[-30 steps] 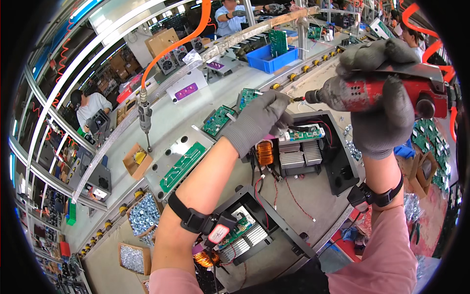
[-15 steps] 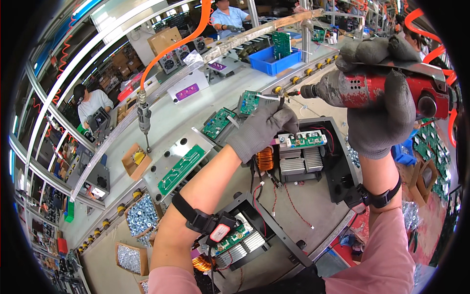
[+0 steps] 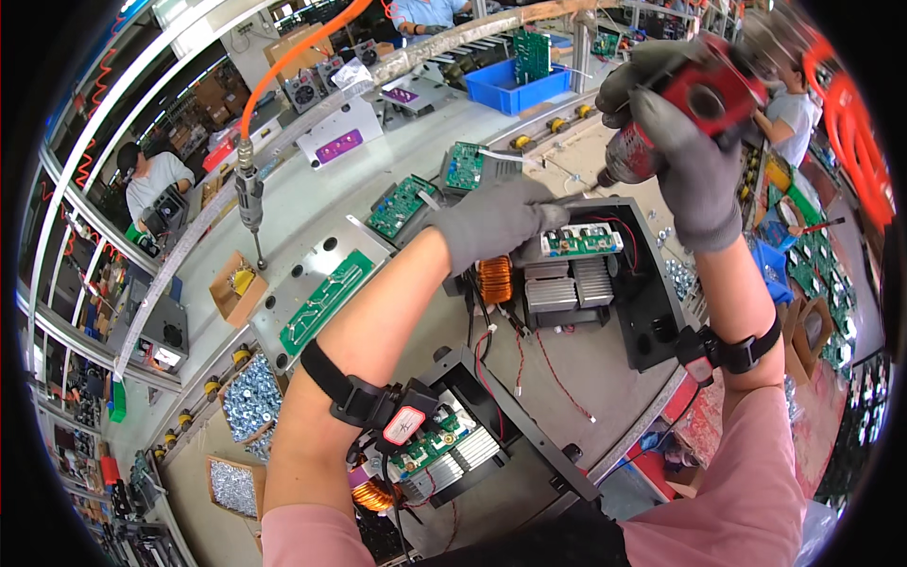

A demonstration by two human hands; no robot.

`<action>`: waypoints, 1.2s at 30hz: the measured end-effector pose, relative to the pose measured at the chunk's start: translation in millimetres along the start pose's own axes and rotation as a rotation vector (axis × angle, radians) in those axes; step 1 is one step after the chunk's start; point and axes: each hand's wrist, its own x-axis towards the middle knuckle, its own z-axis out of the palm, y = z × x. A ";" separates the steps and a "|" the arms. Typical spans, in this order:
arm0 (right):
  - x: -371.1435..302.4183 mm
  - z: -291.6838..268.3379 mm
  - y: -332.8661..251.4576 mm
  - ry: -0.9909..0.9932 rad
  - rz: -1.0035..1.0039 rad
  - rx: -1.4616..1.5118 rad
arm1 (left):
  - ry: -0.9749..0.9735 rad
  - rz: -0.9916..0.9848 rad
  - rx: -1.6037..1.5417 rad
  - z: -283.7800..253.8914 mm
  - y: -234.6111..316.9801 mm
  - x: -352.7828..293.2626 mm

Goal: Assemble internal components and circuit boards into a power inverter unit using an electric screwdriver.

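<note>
My right hand [image 3: 694, 180], in a grey glove, is wrapped round a red power screwdriver [image 3: 713, 99]. The tool is raised above the far side of a black housing [image 3: 652, 312], its nose tilted down to the left. At that housing's far left corner is my gloved left hand [image 3: 501, 225], its fingertips pressed together near the rim; whatever they pinch cannot be made out. Inside the housing sit a green circuit board [image 3: 581, 241], silver heat sinks [image 3: 567, 286] and a copper coil [image 3: 494, 281]. Red wires [image 3: 562, 378] trail out toward me.
A second black housing [image 3: 510, 425] lies near me, partly under my left forearm. Boxes of screws [image 3: 250, 402] stand at left. A hanging screwdriver [image 3: 250, 203] is beside a metal plate [image 3: 331, 293]. A blue bin [image 3: 520, 90] stands at the back; co-workers sit beyond.
The red screwdriver has swung round, its nose now pointing more downward and nearer the housing's far edge. My left hand has flattened out and stays at the housing's corner. The whole view has shifted slightly.
</note>
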 end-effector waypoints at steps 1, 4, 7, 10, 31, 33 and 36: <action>2.9 -6.5 4.7 -0.026 0.114 0.019 | 0.042 -0.024 0.200 4.4 3.5 8.3; -2.3 -21.7 17.3 -0.015 0.319 0.008 | 0.139 0.087 0.476 17.3 6.7 22.0; -9.9 -30.1 31.3 0.071 0.438 -0.015 | 0.123 0.012 0.579 22.2 7.5 28.6; -13.2 -37.7 39.6 0.123 0.521 -0.003 | 0.235 0.019 0.736 25.8 8.1 27.9; -35.4 -42.6 41.2 0.209 0.571 0.027 | 0.234 -0.031 1.022 43.3 19.7 35.9; -28.6 -53.7 39.2 0.167 0.521 -0.003 | 0.183 -0.102 0.936 34.2 17.6 37.8; -23.0 -59.9 43.3 0.158 0.507 -0.018 | 0.244 -0.122 0.903 30.9 15.7 40.0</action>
